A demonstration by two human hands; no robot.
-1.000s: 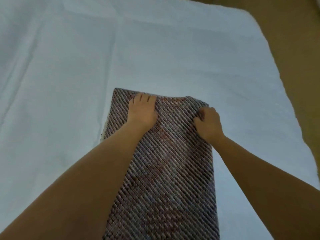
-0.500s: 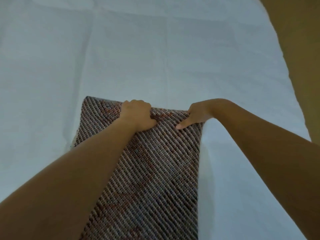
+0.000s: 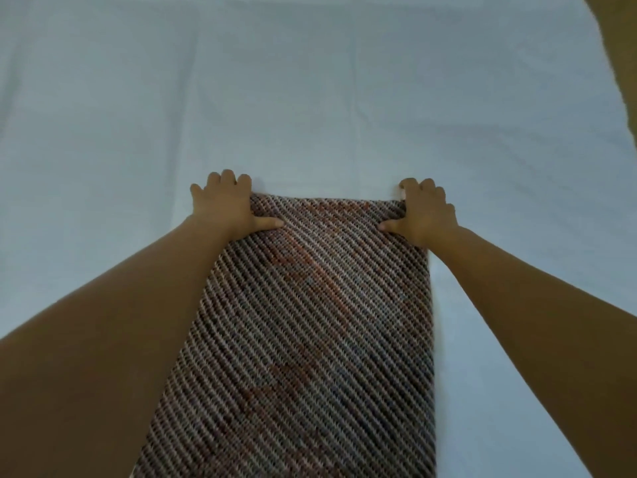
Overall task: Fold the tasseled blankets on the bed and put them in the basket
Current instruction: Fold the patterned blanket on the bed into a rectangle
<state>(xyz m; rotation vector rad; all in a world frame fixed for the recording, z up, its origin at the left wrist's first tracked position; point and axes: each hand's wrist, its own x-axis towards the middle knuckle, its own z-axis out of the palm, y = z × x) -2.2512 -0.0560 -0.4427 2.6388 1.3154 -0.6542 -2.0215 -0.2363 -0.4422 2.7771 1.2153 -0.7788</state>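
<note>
**Both hands grip the blanket's far corners**

The blanket [image 3: 310, 339] lies flat on the bed [image 3: 310, 98] as a long, narrow strip. It runs from the 6 o'clock edge of the view up to about the middle. Its weave shows diagonal stripes in brown, grey and cream, with rust-orange patches. The far edge is straight and lies across the view. The right side edge is clean and nearly vertical. The left side edge slants off toward 7 o'clock and is partly hidden under the left forearm.

The left hand [image 3: 224, 205] holds the blanket's 11 o'clock corner. Its fingers are curled over the far edge and its thumb is pressed flat on top, pointing toward 3 o'clock. The right hand [image 3: 425, 213] holds the 1 o'clock corner the same way, with its fingers hooked over the edge and its thumb on the cloth pointing toward 9 o'clock. Both hands pinch the fabric between thumb and fingers, and both arms are stretched forward.

A pale sheet with faint creases covers the bed all around the blanket. A brown floor [image 3: 617, 46] shows at 1 to 2 o'clock, past the bed's edge.
</note>
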